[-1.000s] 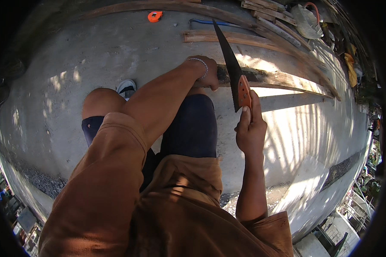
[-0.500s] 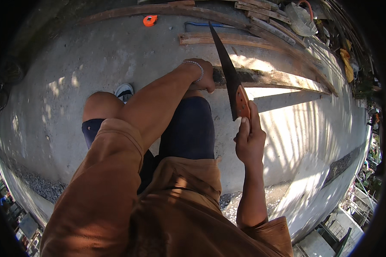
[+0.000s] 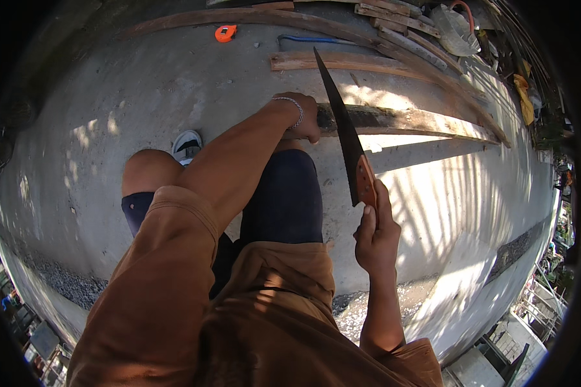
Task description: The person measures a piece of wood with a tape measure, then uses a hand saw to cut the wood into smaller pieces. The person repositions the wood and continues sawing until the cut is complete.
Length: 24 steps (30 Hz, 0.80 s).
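Note:
A handsaw (image 3: 340, 122) with a dark blade and a brown wooden handle is in my right hand (image 3: 377, 237), fingers wrapped round the handle. Its blade points away from me and lies across a weathered wooden plank (image 3: 413, 121), close to the plank's left end. My left hand (image 3: 306, 116), with a braided bracelet on the wrist, is closed on that end, just left of the blade. The plank's near end rests by my bent right knee, and its far end runs off to the right. Whether the teeth bite into the wood cannot be made out.
Beyond the plank lie another board (image 3: 348, 62), a blue metal bar (image 3: 316, 39) and a long curved timber (image 3: 290, 16). An orange tape measure (image 3: 225, 33) sits on the concrete floor (image 3: 193, 77). Scrap wood (image 3: 400, 19) and a whitish bag (image 3: 455, 32) are piled at far right.
My right hand has drawn the saw back toward me, so its tip and handle sit nearer. My left hand stays on the plank's end, almost unmoved.

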### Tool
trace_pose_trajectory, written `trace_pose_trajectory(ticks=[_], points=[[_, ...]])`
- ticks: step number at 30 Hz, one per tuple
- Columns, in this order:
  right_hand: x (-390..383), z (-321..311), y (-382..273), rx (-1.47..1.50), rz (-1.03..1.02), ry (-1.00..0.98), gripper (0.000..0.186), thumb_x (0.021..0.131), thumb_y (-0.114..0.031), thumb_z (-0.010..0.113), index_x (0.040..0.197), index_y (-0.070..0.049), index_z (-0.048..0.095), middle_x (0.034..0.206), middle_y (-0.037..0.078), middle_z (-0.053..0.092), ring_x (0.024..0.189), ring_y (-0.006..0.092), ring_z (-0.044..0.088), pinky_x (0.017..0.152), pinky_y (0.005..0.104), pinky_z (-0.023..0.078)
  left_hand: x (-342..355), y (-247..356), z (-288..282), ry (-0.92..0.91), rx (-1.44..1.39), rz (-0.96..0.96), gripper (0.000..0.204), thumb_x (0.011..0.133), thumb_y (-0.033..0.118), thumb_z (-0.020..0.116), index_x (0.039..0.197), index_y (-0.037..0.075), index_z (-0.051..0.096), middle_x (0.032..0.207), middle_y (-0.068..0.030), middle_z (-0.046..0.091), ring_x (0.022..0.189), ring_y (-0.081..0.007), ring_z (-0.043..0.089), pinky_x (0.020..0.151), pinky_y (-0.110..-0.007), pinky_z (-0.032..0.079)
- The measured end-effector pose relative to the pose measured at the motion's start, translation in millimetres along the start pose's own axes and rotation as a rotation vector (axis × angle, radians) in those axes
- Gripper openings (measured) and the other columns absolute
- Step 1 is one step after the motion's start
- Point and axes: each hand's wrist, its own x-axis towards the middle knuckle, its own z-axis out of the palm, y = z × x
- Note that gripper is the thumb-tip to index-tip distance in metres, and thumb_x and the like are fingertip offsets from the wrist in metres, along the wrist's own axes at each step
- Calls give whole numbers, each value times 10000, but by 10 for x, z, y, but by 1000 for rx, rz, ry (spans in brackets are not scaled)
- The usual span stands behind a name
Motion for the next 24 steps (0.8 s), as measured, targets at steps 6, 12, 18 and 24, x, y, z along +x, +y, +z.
trace_pose_trajectory(ticks=[6,12,18,24], points=[[244,169,-18,28,9,43,525,1040,-86,509,1559,-112,438,783,233,700,647,354,732,586,421,541,-44,0,-98,-108,-42,28,641,687,442,832,1121,-27,780,1189,-236,748,1125,-351,723,947,-433,564],[-644,-302,-240,12,216,-43,518,1019,-35,438,1531,37,436,983,239,765,644,258,733,631,357,580,-12,-17,-37,-76,-40,21,684,693,469,829,1126,-57,769,1196,-254,741,1103,-364,724,945,-436,551],[57,-163,-45,71,-13,14,477,1058,-140,530,1531,-96,488,786,243,697,709,380,748,634,421,552,75,-69,-24,-69,-67,79,859,642,518,872,1120,-174,695,1164,-347,710,1105,-403,714,948,-430,544],[211,-253,-136,295,37,-23,478,1055,-155,544,1528,-124,493,799,248,705,775,366,761,719,415,557,146,-81,-46,-147,-96,61,1042,612,558,884,1269,-202,605,1230,-360,676,1153,-402,686,982,-417,523]])
